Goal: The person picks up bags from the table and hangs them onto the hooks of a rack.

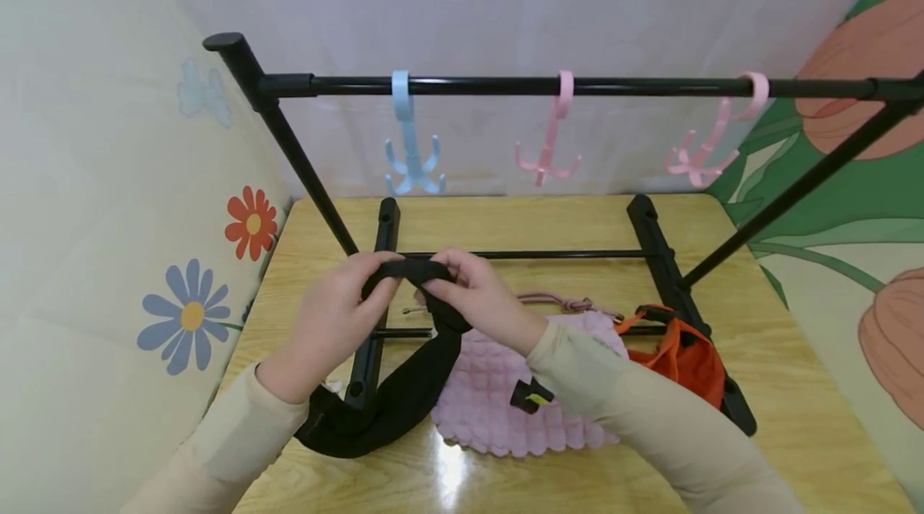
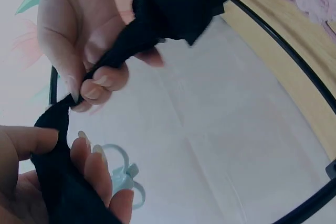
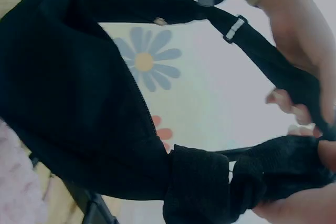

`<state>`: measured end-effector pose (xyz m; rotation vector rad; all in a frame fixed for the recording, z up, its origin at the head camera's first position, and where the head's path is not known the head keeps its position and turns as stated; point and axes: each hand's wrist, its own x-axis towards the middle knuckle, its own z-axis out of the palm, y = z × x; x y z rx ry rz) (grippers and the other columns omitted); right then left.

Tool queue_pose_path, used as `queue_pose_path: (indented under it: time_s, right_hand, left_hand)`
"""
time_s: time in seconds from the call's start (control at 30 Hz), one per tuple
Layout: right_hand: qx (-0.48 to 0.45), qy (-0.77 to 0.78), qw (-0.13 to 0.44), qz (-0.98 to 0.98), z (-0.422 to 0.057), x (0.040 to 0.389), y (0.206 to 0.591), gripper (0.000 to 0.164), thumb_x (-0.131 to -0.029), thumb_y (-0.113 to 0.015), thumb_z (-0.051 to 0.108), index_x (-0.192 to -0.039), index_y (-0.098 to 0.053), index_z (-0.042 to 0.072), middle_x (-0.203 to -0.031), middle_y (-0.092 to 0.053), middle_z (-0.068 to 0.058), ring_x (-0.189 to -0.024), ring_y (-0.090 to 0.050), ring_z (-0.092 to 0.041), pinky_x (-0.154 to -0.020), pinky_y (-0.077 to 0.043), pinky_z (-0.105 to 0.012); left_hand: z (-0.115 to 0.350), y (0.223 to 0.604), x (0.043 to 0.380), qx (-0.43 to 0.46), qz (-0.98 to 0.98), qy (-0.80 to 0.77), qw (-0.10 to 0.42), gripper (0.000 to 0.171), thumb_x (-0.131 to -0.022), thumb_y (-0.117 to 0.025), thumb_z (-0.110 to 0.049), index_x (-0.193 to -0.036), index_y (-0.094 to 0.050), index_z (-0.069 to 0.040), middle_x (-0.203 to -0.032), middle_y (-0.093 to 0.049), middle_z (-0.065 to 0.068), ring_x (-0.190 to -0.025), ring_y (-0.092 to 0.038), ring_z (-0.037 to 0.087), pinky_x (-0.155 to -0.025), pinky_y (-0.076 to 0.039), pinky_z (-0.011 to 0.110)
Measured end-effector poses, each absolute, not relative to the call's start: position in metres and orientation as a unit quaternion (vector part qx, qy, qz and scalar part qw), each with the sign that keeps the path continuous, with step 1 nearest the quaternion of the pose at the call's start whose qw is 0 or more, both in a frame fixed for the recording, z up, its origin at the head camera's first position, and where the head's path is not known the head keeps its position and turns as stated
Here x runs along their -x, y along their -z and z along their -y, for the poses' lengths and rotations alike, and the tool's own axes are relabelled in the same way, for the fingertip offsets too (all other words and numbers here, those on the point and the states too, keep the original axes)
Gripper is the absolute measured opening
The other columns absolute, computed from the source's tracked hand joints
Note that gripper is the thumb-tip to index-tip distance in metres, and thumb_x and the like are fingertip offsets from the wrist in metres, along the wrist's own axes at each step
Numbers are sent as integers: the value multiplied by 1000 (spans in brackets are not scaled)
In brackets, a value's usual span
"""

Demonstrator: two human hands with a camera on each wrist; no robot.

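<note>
Head view: both hands are up in front of the rack [image 1: 469, 87], left grip [image 1: 335, 317] and right grip [image 1: 487, 293] each pinching the black strap [image 1: 419, 269] thumb-to-fingers, almost side by side. The black bag [image 1: 404, 406] droops below them, left of the pink bag [image 1: 530, 426]; can't tell if it touches the tabletop [image 1: 794, 418]. I'd keep it off the pink one so nothing snags.

Left wrist: strap's squashed pretty narrow between the two pinches. I'd flatten it with the thumbs first, honestly, and only let go one side at a time.

Right wrist: strap and bag make a big loop, buckle [image 3: 234, 28] on one side, a bulky fold on the other. Zip edge [image 3: 137, 85] faces inward, so mind it doesn't catch.
</note>
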<state>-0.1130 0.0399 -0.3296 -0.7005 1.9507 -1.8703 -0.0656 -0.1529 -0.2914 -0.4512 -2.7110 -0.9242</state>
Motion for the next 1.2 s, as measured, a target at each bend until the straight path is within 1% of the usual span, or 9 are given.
queue_pose_path:
  time_s: [0.17,0.23,0.33,0.43,0.57,0.67,0.87,1.07,1.2]
  right_hand:
    - [232,668,139,-693,-42,116,317,11,-100,-52,-5,-108,-58,-11,-97,-66,-25,-85,-66,-16,-82,-55,-31]
    - [228,673,138,-690,-43,115,313,11,-100,-51,-6,-109,-56,-12,-94,-65,-20,-83,-63,-11,-80,-54,-28]
    - [218,685,133,-682,-45,114,308,12,-100,-48,-9,-110,-54,-14,-90,-63,-10,-82,-61,-11,-80,-54,-26]
    - [212,692,125,-678,-49,114,302,15,-99,-47,-11,-112,-53,-15,-90,-62,-5,-85,-61,-15,-81,-54,-27]
    - [208,706,114,-667,-55,116,297,22,-98,-46,-10,-120,-52,-15,-92,-60,-2,-85,-60,-16,-79,-54,-25]
    - [217,717,110,-653,-59,119,295,28,-97,-48,-10,-125,-49,-16,-95,-60,1,-82,-58,-11,-78,-52,-23]
    - [222,728,110,-639,-62,122,291,32,-99,-48,-5,-128,-48,-18,-97,-59,3,-84,-57,-11,-81,-51,-24]
    - [190,729,99,-650,-68,126,283,30,-105,-45,3,-129,-51,-14,-96,-59,2,-88,-59,-12,-84,-51,-23]
    - [181,720,83,-665,-71,129,279,29,-105,-46,4,-127,-54,-12,-96,-60,-2,-89,-60,-13,-85,-52,-24]
  left_hand:
    - [159,287,68,174,924,318,125,19,-94,-70,-7,-111,-72,-1,-89,-66,8,-71,-51,18,-62,-42,33]
    - [161,286,68,181,923,318,121,18,-93,-71,-8,-110,-73,-2,-88,-67,7,-72,-51,18,-62,-42,32]
    - [164,285,68,183,924,318,104,19,-92,-72,-9,-110,-73,-3,-88,-67,5,-72,-51,17,-62,-41,32]
    - [168,284,68,177,926,323,83,21,-92,-73,-9,-112,-73,-3,-90,-68,6,-72,-52,17,-62,-43,33]
    - [176,285,68,159,924,342,57,29,-93,-71,-8,-122,-70,-3,-103,-73,11,-78,-61,19,-68,-50,35]
    - [182,286,70,145,917,369,47,35,-94,-70,-8,-129,-67,-3,-114,-73,15,-87,-66,21,-75,-54,36]
    - [186,287,76,145,900,408,46,42,-93,-71,-10,-134,-62,-3,-104,-71,12,-86,-65,22,-72,-53,27]
    - [183,279,85,168,901,399,31,44,-95,-68,-14,-138,-59,-5,-105,-64,10,-90,-57,22,-77,-49,37]
    - [182,275,90,189,900,392,31,44,-98,-64,-13,-140,-57,-4,-113,-64,14,-97,-56,26,-84,-48,45]
